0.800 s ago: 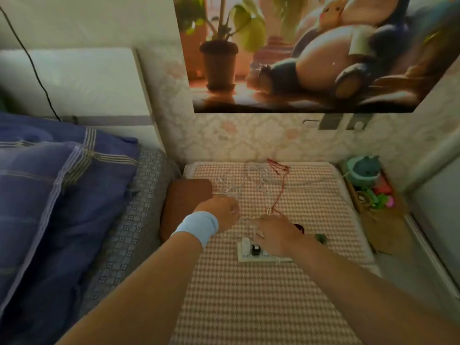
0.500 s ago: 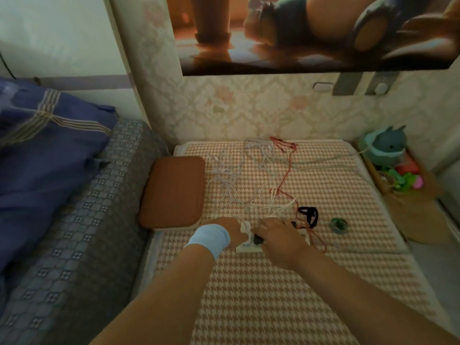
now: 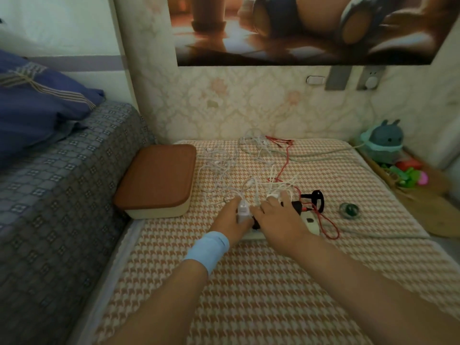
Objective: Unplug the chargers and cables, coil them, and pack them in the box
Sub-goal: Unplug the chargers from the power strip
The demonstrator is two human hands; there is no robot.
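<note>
The closed box (image 3: 155, 180) sits on my left against the bed. My left hand (image 3: 230, 219) curls round a white charger (image 3: 242, 210) on the power strip (image 3: 312, 226). My right hand (image 3: 278, 217) lies over the strip, and I cannot tell its grip. I judge unplugging is just starting. Next I should pin the strip and pull the charger straight out.
</note>
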